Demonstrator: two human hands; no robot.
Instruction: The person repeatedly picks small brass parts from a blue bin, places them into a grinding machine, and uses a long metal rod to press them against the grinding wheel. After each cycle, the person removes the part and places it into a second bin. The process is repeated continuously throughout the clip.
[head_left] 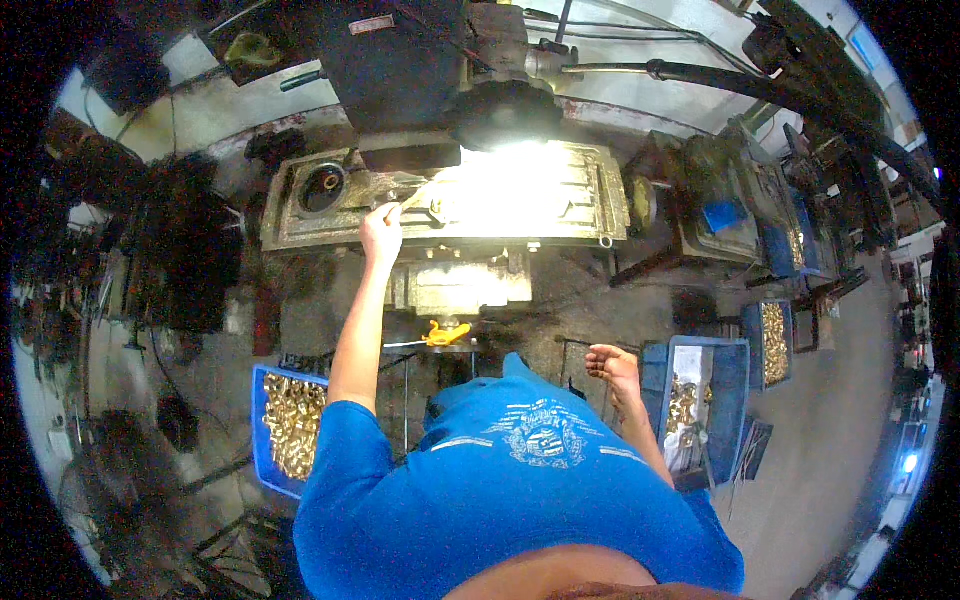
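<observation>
My left hand (382, 232) is stretched forward over the front edge of the metal machine table (420, 228). Its fingers are closed, and a thin pale streak runs from them toward the glare; what they grip cannot be made out. Just right of it, a small fitting (437, 210) sits on the table. My right hand (615, 370) hovers beside the left rim of a blue bin (728, 390) holding brass parts (682, 405). The fingers of that hand are curled together, and whatever they may hold is hidden. Strong lamp light washes out the middle of the table.
A second blue bin (262, 440) full of brass parts (293, 425) stands by my left elbow. Below the table lies a yellow object (447, 333). A dark machine head (508, 110) overhangs the back. Farther right are another machine (705, 210) and a small bin (755, 345).
</observation>
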